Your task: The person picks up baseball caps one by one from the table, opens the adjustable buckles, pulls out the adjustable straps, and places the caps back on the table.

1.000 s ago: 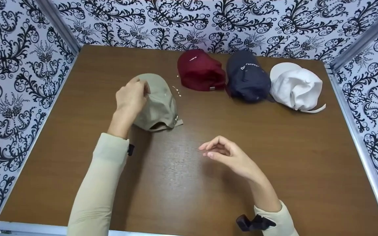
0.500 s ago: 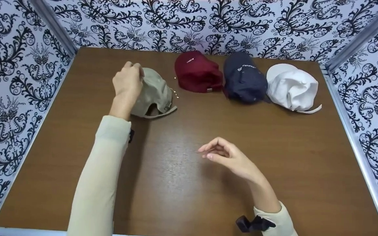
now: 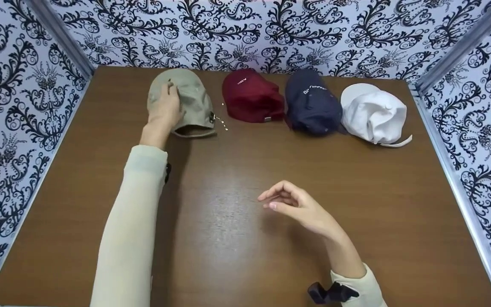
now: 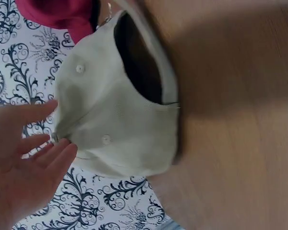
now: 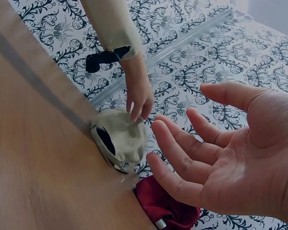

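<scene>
Your left hand (image 3: pixel 164 108) loosely touches the khaki cap (image 3: pixel 195 99), red cap (image 3: pixel 252 99) and navy cap (image 3: pixel 315 108) rightward; your right hand (image 3: pixel 303 207) hangs relaxed

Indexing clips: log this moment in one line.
left hand: touching khaki fabric baseball cap; right hand: holding nothing; burgundy fabric baseball cap: alongside

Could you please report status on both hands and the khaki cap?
Left hand at crown of khaki cap. Right hand empty, over table. Red cap beside khaki cap, visible gap; no obstruction seen.
</scene>
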Demonstrator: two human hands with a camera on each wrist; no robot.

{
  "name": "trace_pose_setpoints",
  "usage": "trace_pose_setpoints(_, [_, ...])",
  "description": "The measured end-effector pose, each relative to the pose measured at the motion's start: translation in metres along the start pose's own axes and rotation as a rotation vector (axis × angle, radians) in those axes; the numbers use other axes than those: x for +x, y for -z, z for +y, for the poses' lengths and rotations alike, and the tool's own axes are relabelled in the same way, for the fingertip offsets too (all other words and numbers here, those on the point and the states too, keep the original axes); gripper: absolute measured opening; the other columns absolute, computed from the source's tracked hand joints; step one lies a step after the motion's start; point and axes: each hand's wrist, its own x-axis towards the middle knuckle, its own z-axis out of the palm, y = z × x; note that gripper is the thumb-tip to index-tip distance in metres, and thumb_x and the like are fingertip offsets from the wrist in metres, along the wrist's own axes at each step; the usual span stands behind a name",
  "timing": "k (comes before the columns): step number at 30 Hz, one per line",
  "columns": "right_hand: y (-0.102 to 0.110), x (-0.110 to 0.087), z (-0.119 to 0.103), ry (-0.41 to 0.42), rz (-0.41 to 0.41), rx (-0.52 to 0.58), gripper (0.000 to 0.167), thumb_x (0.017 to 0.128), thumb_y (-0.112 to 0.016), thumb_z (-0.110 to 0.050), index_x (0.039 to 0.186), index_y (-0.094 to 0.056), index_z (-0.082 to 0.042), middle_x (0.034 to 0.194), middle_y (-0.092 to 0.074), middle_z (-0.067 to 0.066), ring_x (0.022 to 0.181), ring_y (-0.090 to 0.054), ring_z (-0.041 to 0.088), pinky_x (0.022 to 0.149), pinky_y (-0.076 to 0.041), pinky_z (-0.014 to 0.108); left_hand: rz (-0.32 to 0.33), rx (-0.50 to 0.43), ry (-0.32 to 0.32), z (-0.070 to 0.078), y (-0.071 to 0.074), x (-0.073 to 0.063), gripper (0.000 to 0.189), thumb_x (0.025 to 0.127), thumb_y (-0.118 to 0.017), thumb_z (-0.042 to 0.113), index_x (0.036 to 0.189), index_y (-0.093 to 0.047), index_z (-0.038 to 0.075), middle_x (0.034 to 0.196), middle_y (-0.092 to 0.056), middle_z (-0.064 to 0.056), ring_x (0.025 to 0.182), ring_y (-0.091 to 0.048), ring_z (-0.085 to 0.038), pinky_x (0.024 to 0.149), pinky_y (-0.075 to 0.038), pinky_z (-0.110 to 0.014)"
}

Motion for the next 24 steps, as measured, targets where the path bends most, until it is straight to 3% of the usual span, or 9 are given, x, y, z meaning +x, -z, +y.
trace_pose_setpoints(3, [0.000, 0.000, 0.000, 0.003, -0.001, 0.001, 0.026, 0.099, -0.058, -0.008, 0.119, -0.053, 0.008, 0.125, -0.062, 0.027, 0.109, -0.068, 0.017, 0.095, -0.056, 0.029, -0.082, -0.031, 0.003, 0.000, -0.003, 0.001, 0.076, 0.091, -0.064, 0.012, 0.152, -0.022, -0.007, 0.162, -0.010, -0.026, 0.128, -0.046, -0.056, 0.111, -0.039, -0.060])
trace_pose_setpoints(6, [0.001, -0.001, 0.001, 0.008, 0.000, 0.003, 0.025, 0.099, -0.058, -0.007, 0.118, -0.053, 0.009, 0.125, -0.062, 0.028, 0.109, -0.068, 0.017, 0.095, -0.056, 0.029, -0.068, -0.017, -0.002, 0.010, -0.008, 0.003, 0.076, 0.092, -0.064, 0.015, 0.152, -0.023, -0.007, 0.163, -0.005, -0.028, 0.140, -0.032, -0.054, 0.117, -0.030, -0.063])
trace_pose_setpoints(10, [0.001, -0.001, 0.001, 0.008, -0.001, 0.009, 0.026, 0.099, -0.058, -0.007, 0.118, -0.052, 0.009, 0.125, -0.062, 0.029, 0.109, -0.068, 0.016, 0.094, -0.056, 0.029, 0.014, 0.077, -0.062, 0.035, -0.016, 0.006, 0.059, 0.096, -0.059, 0.022, 0.145, -0.036, -0.002, 0.156, -0.024, -0.027, 0.139, -0.033, -0.048, 0.117, -0.030, -0.060])
trace_pose_setpoints(12, [0.001, -0.002, 0.001, 0.004, 0.000, 0.015, 0.026, 0.099, -0.058, -0.007, 0.119, -0.052, 0.009, 0.125, -0.062, 0.029, 0.109, -0.068, 0.016, 0.094, -0.056, 0.030, 0.035, 0.119, -0.111, 0.050, -0.019, 0.007, 0.053, 0.096, -0.058, 0.023, 0.141, -0.042, 0.002, 0.150, -0.035, -0.024, 0.134, -0.039, -0.045, 0.114, -0.036, -0.055])
trace_pose_setpoints(17, [0.001, -0.003, 0.002, -0.006, -0.001, 0.031, 0.028, 0.099, -0.058, -0.008, 0.120, -0.051, 0.009, 0.126, -0.061, 0.030, 0.109, -0.068, 0.015, 0.095, -0.056, 0.031, 0.013, 0.143, -0.211, 0.090, -0.024, 0.010, 0.051, 0.094, -0.064, 0.023, 0.140, -0.046, 0.009, 0.144, -0.046, -0.016, 0.132, -0.044, -0.038, 0.110, -0.042, -0.050])
trace_pose_setpoints(24, [0.001, -0.003, 0.004, 0.000, -0.001, 0.040, 0.028, 0.099, -0.057, -0.007, 0.119, -0.050, 0.011, 0.125, -0.060, 0.031, 0.108, -0.069, 0.015, 0.096, -0.056, 0.031, 0.003, 0.184, -0.295, 0.137, -0.034, 0.015, 0.043, 0.096, -0.061, 0.025, 0.136, -0.051, 0.013, 0.141, -0.050, -0.011, 0.132, -0.046, -0.032, 0.106, -0.045, -0.049])
